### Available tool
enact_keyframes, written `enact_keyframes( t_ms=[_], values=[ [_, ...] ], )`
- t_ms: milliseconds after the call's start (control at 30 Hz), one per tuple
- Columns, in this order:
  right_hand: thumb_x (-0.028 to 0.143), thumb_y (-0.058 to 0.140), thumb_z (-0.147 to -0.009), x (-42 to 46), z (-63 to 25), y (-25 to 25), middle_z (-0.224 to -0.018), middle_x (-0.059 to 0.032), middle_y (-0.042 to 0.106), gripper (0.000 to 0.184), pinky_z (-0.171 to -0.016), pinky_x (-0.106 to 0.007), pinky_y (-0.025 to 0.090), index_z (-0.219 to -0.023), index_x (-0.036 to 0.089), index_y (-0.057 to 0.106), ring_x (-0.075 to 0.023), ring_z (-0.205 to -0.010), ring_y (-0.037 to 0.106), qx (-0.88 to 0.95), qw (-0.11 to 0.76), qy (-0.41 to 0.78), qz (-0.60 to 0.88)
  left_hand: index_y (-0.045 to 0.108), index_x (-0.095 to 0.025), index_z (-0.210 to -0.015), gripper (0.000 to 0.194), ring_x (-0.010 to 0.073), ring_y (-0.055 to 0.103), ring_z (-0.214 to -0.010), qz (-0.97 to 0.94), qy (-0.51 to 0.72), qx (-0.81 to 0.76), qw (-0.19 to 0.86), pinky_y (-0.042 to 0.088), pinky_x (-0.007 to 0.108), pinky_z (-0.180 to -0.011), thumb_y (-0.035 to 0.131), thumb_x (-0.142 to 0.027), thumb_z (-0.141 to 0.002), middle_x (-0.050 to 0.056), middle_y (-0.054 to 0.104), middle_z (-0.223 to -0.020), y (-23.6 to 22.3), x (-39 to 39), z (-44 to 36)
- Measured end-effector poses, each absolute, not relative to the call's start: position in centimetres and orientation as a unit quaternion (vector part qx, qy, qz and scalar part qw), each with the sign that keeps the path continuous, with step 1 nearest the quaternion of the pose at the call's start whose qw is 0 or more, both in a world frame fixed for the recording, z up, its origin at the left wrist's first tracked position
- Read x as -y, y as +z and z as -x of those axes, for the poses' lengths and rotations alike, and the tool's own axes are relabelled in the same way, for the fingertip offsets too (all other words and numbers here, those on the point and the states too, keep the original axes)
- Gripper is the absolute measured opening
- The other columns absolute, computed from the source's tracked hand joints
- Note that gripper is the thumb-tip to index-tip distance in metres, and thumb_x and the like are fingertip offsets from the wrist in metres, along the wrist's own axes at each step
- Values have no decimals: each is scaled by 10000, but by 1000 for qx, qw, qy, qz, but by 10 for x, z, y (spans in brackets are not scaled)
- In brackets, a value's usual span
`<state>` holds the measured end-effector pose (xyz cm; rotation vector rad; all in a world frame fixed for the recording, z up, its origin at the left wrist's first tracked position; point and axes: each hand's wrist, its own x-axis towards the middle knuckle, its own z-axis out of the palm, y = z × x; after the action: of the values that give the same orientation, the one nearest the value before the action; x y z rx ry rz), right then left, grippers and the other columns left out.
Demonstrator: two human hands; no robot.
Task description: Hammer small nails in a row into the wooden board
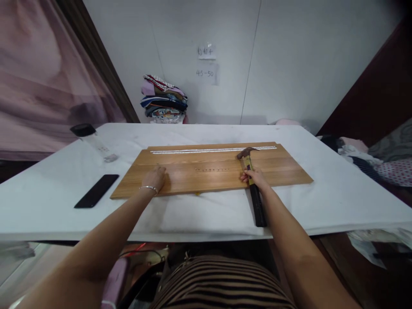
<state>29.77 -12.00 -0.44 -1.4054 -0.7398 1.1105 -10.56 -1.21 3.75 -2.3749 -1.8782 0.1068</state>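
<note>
A wooden board (pixel 180 182) lies flat on the white-covered table, with a row of several small nails or holes (pixel 212 170) along its middle. White strips (pixel 212 150) run lengthwise near its far edge. My right hand (pixel 255 177) grips a claw hammer (pixel 256 201) around the upper handle, just below the head. The hammer's metal head is over the board, and its black grip end points towards me. On the board's left part rests my left hand (pixel 154 177), fingers curled in; whatever they hold, if anything, is hidden. A bracelet circles that wrist.
A black phone (pixel 96 191) lies left of the board, with a clear bottle (pixel 96 142) with a black cap lying behind it. Folded clothes (pixel 165 101) are stacked at the back by the wall. More cloth (pixel 363 161) is piled beyond the table's right edge.
</note>
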Motion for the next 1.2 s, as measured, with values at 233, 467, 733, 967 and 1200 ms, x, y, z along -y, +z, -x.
enact_keyframes(
  t_ms=[233, 467, 733, 967, 1200],
  values=[
    [76, 659, -779, 119, -299, -7, -548, -33, 659, 165, -459, -219, 510, -698, 176, 556, -146, -499, 644, 316, 565, 468, 602, 661, -197, -1236, 381, 249, 664, -1136, 803, -15, 595, 17, 507, 343, -958, 401, -243, -960, 134, 662, -1314, 28, 19, 72],
    [108, 688, -748, 116, -302, -10, -514, -29, 662, 170, -433, -197, 495, -683, 181, 549, -133, -441, 622, 326, 554, 468, 606, 684, -176, -1180, 356, 240, 658, -1126, 832, -66, 550, -20, 504, 335, -955, 416, -169, -945, 145, 682, -1238, 4, 6, 46],
    [117, 682, -734, 114, -302, -13, -486, -22, 652, 173, -411, -179, 476, -655, 188, 544, -127, -421, 614, 336, 559, 459, 604, 714, -163, -1115, 333, 235, 674, -1085, 814, -175, 549, -77, 511, 330, -967, 479, -131, -880, 122, 738, -1130, -20, 6, 27],
    [86, 662, -746, 114, -302, -12, -501, -34, 660, 182, -432, -199, 486, -668, 187, 531, -136, -428, 617, 336, 553, 452, 614, 732, -192, -1066, 317, 203, 707, -981, 797, -223, 542, -146, 542, 315, -912, 510, -149, -844, 71, 774, -1069, -19, 12, 24],
    [91, 633, -737, 114, -300, -11, -494, -19, 650, 124, -432, -186, 485, -700, 178, 552, -127, -429, 609, 339, 556, 443, 617, 758, -205, -1027, 311, 213, 703, -1044, 804, -208, 534, -161, 529, 313, -949, 515, -136, -844, 63, 778, -1094, -13, 11, 19]
  ],
)
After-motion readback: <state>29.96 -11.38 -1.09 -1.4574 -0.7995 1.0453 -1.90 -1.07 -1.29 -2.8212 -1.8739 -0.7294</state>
